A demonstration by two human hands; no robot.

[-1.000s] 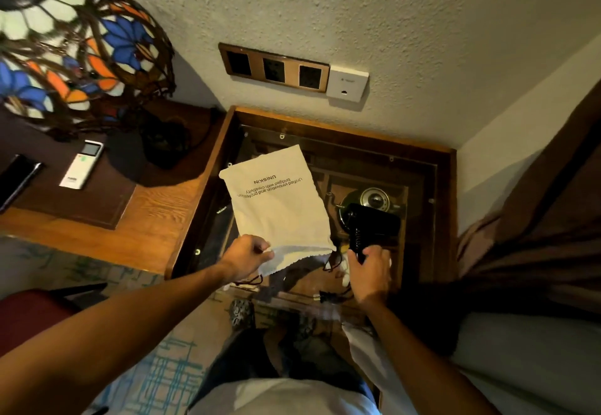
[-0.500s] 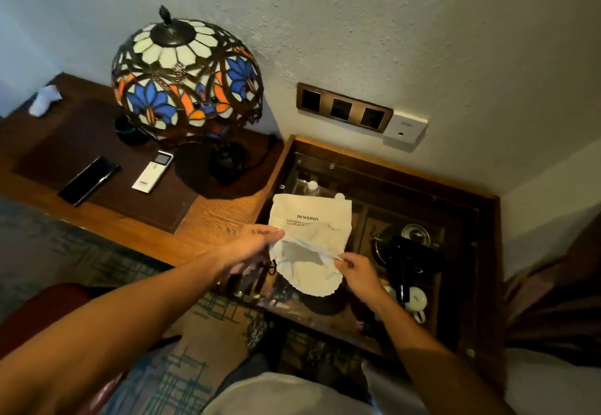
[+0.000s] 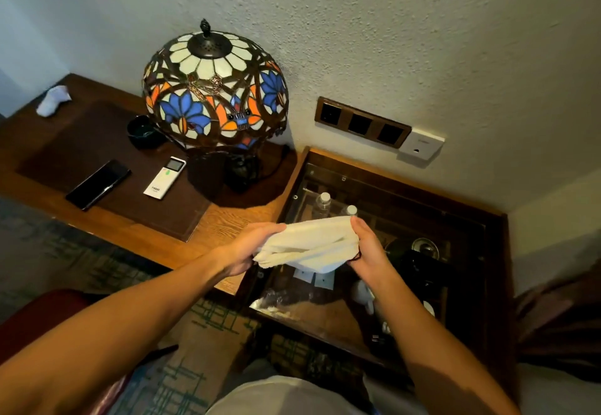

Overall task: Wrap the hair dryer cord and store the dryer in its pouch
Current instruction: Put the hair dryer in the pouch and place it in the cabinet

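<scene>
A white cloth pouch [image 3: 312, 245] is stretched flat between both hands above the glass-topped side table [image 3: 406, 186]. My left hand [image 3: 253, 245] grips its left end and my right hand [image 3: 367, 248] grips its right end, where a dark drawstring shows. The black hair dryer [image 3: 419, 261] lies on the glass to the right of my right hand, dark and partly hidden. Its cord is hard to make out.
A stained-glass lamp [image 3: 214, 95] stands on the wooden desk [image 3: 214, 222] to the left, with a white remote [image 3: 164, 177], a black phone [image 3: 97, 184] and a crumpled tissue [image 3: 53, 100]. Wall sockets [image 3: 362, 125] sit above the table. Water bottles [image 3: 322, 204] show under the glass.
My right hand left the dryer on the glass and took the pouch's other end. Both hands turned the hanging pouch flat and horizontal. The view swung left.
</scene>
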